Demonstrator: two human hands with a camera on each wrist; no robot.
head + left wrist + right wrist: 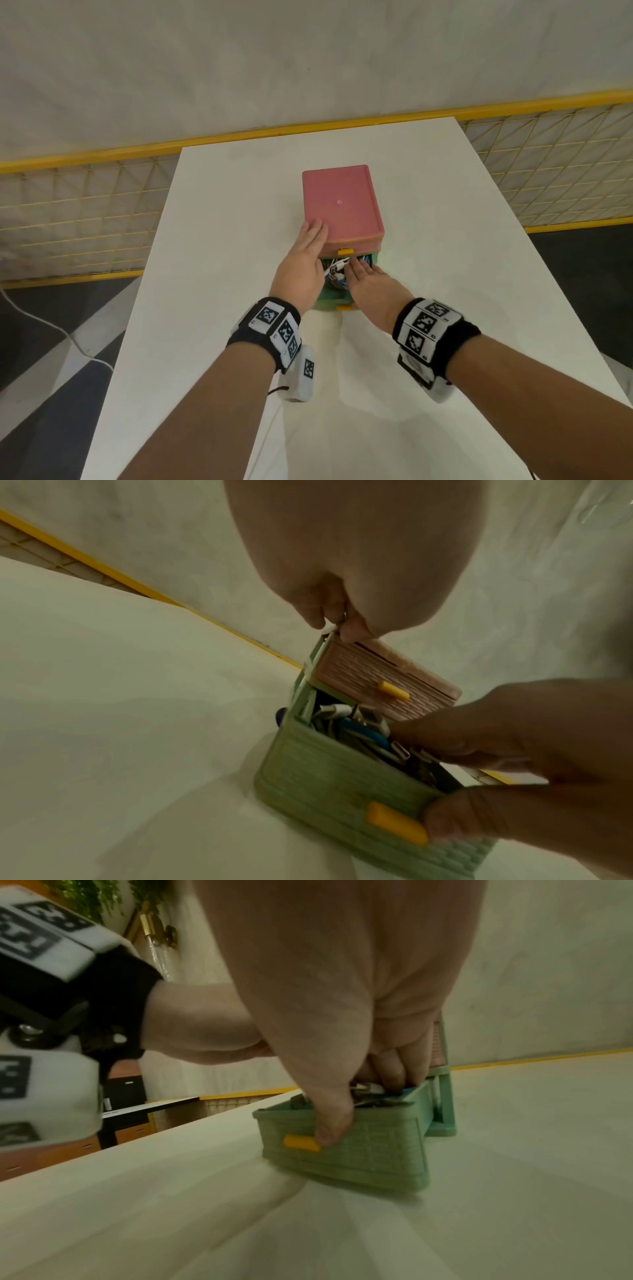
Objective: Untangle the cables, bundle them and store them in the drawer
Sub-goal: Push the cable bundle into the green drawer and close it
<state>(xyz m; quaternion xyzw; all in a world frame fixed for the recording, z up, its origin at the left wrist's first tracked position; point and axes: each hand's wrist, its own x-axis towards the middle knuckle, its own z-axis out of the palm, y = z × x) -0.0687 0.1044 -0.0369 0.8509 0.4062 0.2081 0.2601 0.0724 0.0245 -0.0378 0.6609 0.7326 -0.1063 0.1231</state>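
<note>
A small drawer unit with a pink top (339, 202) stands mid-table. Its green lower drawer (329, 777) is pulled out toward me and holds a bundle of white, blue and dark cables (363, 734) with USB plugs. My left hand (308, 246) rests flat on the unit's near-left top corner. My right hand (363, 277) reaches into the drawer, its fingers pressing down on the cables (337, 269). The right thumb (332, 1123) lies against the drawer front (377, 1148) beside its yellow handle (301, 1143). Most of the drawer's inside is hidden under my hands.
The pink upper drawer (377, 677) is closed, its yellow handle (394, 691) sticking out. The white table (222, 308) carries the unit alone. A yellow mesh fence (85, 212) runs behind it, and a white cable (51, 325) lies on the floor at left.
</note>
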